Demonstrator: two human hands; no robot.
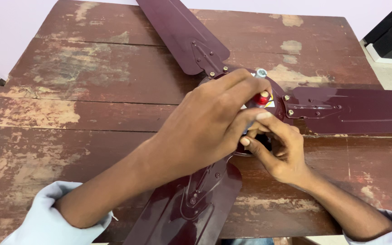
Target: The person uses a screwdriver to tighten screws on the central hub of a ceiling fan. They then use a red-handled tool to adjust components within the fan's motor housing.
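The left hand (205, 120) has its fingers (232, 84) wrapped tight on a red-handled tool (262, 97), upright over the fan hub (275, 88). Right hand (283, 152) fingers pinch together just below it (what they hold is hidden), likely steadying. Three maroon blades (355, 109) lie flat on the worn desk (78, 100), keeping the hub still.

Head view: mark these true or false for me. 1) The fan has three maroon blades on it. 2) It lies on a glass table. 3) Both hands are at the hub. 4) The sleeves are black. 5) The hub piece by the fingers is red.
1) True: three maroon blades meet at the fan hub.
2) False: it lies on a worn wooden table.
3) True: the left hand and right hand are both there.
4) False: the sleeves are light blue.
5) True: the red piece sits at the fingertips.
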